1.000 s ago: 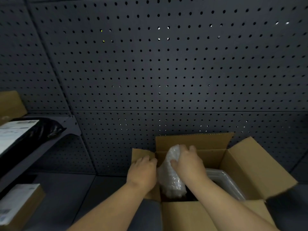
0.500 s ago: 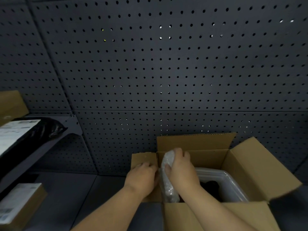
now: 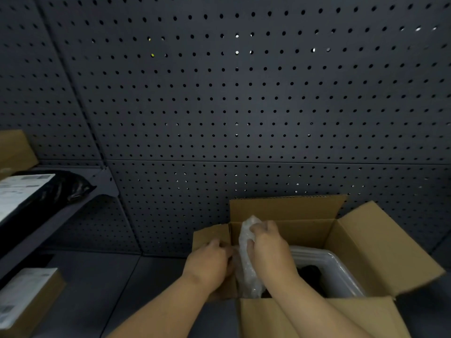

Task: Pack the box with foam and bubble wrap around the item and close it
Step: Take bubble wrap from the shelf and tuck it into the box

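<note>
An open cardboard box [image 3: 366, 242] stands at the lower right with all its flaps up. Inside it sits a white square container [image 3: 341, 272] with something dark in it. A wad of bubble wrap [image 3: 246, 259] stands upright along the box's left inner wall. My right hand [image 3: 271, 252] grips the top of the wad from the right. My left hand [image 3: 210, 264] curls over the left flap and wall of the box, its fingertips hidden behind the wrap.
A grey pegboard wall [image 3: 244, 106] rises right behind the box. On the left a shelf [image 3: 73, 208] carries a black mailer bag [image 3: 48, 191] with a white label. A labelled cardboard box [image 3: 26, 298] lies below it, another carton [image 3: 14, 150] above.
The bubble wrap has gone lower into the gap at the box's left side, my right hand pressing it down. My left hand stayed on the left flap.
</note>
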The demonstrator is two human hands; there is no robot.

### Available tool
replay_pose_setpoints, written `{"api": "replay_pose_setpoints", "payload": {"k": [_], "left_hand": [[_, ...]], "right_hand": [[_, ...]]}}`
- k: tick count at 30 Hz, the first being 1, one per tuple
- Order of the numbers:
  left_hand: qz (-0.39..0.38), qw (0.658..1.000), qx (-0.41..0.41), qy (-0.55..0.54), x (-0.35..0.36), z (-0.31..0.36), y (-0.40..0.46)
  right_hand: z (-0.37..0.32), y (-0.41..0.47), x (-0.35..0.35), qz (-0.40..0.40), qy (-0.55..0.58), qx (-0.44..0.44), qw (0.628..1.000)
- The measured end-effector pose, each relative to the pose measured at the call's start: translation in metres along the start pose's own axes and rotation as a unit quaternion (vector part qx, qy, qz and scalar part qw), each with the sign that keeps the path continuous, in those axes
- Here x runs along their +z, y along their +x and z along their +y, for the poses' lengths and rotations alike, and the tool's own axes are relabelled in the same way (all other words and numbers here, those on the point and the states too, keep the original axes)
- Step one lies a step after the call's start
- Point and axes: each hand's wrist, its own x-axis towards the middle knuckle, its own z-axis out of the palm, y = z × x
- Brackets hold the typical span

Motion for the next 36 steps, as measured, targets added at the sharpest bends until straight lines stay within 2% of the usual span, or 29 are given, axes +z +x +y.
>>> {"api": "replay_pose_setpoints", "payload": {"k": [4,7,15,22,26,32,36], "left_hand": [[-0.007,1.0,0.001,0.0,-0.002,0.0,0.0],[-0.009,1.0,-0.002,-0.005,-0.004,0.0,-0.001],[-0.029,0.998,-0.007,-0.053,-0.008,-0.002,-0.001],[-0.038,0.996,0.003,-0.084,-0.011,-0.005,0.001],[-0.037,0.995,0.004,-0.087,-0.011,-0.005,0.001],[-0.035,0.996,0.014,-0.085,-0.012,-0.005,-0.001],[-0.038,0.995,0.01,-0.088,-0.013,-0.005,-0.001]], "right_hand": [[0.004,0.0,0.001,-0.059,-0.005,0.015,0.998],[0.008,0.0,0.004,-0.073,-0.037,0.026,0.996],[0.011,0.001,0.027,-0.131,-0.062,-0.005,0.989],[0.009,0.013,0.037,-0.188,-0.125,-0.022,0.974],[0.011,0.014,0.038,-0.261,-0.151,-0.018,0.953],[0.02,0.025,0.019,-0.342,-0.151,-0.103,0.922],[0.038,0.033,0.009,-0.326,-0.188,-0.173,0.91]]}}
